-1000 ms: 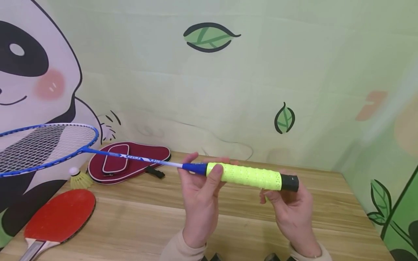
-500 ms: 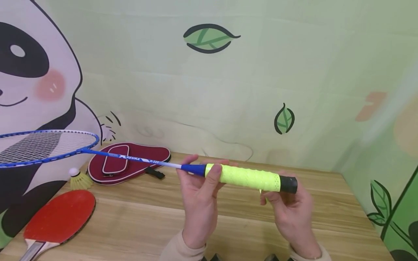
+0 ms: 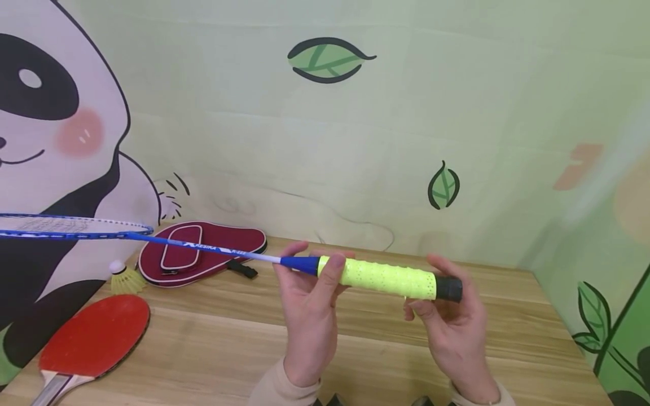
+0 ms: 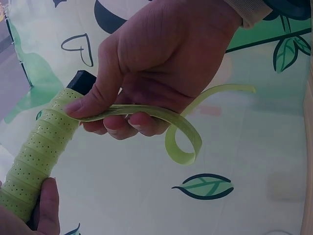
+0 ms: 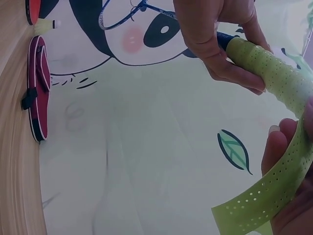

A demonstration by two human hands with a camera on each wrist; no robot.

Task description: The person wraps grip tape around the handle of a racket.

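A blue badminton racket (image 3: 213, 248) spans the head view, its handle wrapped in neon-yellow perforated overgrip tape (image 3: 388, 277) up to the black butt cap (image 3: 448, 288). My left hand (image 3: 311, 324) grips the handle by the blue cone, thumb on top of the wrap. Near the butt end, my right hand (image 3: 457, 335) pinches the tape's loose strip (image 4: 146, 108) between thumb and fingers. That strip leaves the handle close to the cap and hangs in a curl past the right fingers, clear in both wrist views. In the head view the handle and hand hide nearly all of it.
A red table tennis bat (image 3: 96, 335) lies at the left of the wooden table (image 3: 213, 355). Behind it are a yellow shuttlecock (image 3: 124, 278) and a maroon bat case (image 3: 183, 259). A printed panda-and-leaf backdrop (image 3: 304, 141) stands close behind the table.
The racket has rolled about its shaft, so its head has turned from a wide oval to nearly edge-on. Both hands stay almost in place, with the right fingers slightly shifted by the cap.
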